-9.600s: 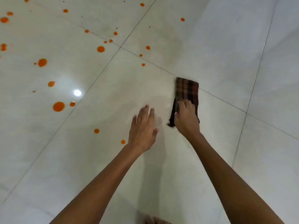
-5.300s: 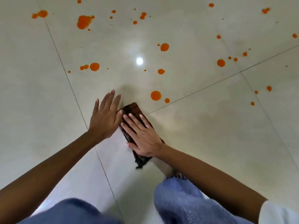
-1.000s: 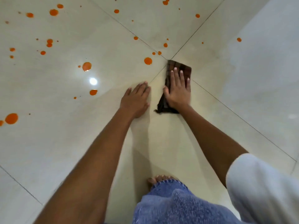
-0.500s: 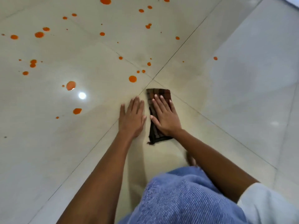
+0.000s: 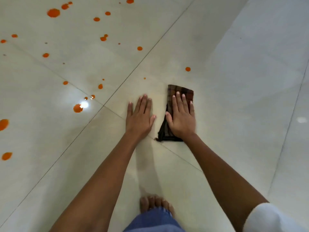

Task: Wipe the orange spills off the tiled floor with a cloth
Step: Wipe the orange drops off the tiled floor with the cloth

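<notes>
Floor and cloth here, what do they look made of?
Floor: looks like glazed ceramic or polished stone tile; it mirrors a ceiling light and has thin grout lines. Cloth: woven fabric, likely cotton, matte dark plaid, with a frayed corner, under the right hand.

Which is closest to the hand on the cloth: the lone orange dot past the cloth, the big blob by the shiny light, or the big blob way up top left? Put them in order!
From the right hand, pressing flat on the cloth:
1. Lone dot, just beyond the cloth.
2. Blob by the glare, out to the left.
3. Top-left blob, far corner.
</notes>
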